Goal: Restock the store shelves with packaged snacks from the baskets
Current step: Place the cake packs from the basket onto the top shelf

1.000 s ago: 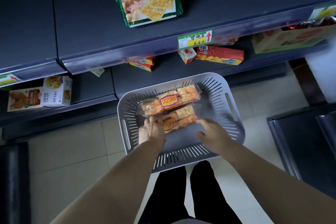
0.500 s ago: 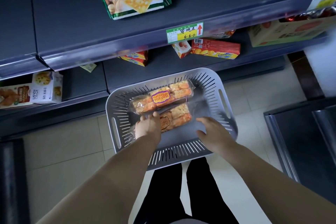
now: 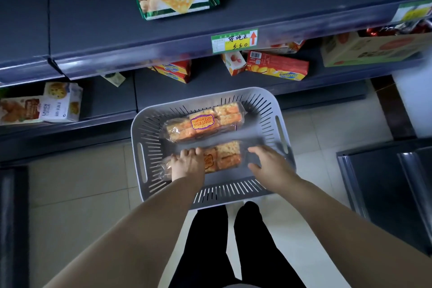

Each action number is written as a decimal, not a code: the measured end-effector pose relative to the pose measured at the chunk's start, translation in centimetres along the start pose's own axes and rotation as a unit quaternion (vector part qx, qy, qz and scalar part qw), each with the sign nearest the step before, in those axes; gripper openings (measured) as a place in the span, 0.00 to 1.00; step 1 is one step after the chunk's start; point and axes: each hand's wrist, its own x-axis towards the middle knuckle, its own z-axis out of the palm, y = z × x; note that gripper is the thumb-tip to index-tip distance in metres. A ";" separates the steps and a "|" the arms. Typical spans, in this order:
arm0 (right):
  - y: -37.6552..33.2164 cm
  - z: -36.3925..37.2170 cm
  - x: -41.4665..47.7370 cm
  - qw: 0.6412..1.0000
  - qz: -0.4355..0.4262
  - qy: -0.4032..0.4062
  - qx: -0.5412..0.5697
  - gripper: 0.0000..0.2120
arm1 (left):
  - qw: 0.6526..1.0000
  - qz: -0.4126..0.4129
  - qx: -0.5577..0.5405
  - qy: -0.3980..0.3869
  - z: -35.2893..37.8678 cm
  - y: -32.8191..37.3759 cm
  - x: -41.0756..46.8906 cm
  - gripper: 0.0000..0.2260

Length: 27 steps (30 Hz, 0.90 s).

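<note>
I see the grey slotted basket (image 3: 229,192) at frame centre, standing on the tiled floor (image 3: 77,184) below the dark shelves (image 3: 210,91). Inside it, the farther pack (image 3: 203,123) and the nearer pack (image 3: 224,156) of crisped-rice bars lie side by side. The left hand (image 3: 187,163) curls its fingers over the nearer pack's left end. The right hand (image 3: 268,162) sits at its clear right end; through the blur I cannot tell whether it grips.

Both hands (image 3: 187,164) on nearer snack pack (image 3: 225,156)
</note>
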 end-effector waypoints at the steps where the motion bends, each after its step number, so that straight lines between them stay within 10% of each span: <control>1: 0.3 0.1 0.1 1.000 0.004 -0.003 0.004 0.21 | 1.000 -0.002 -0.004 0.004 0.3 0.2 0.2 0.29; 20: -1.0 -2.6 -1.7 1.000 -0.017 -0.014 -0.008 0.22 | 0.943 -0.007 -0.321 0.088 -7.0 -3.4 -4.6 0.36; 27: -2.2 -3.5 -2.8 0.999 -0.035 -0.042 0.000 0.23 | 0.806 -0.145 -0.556 0.141 -7.8 -3.9 -8.3 0.28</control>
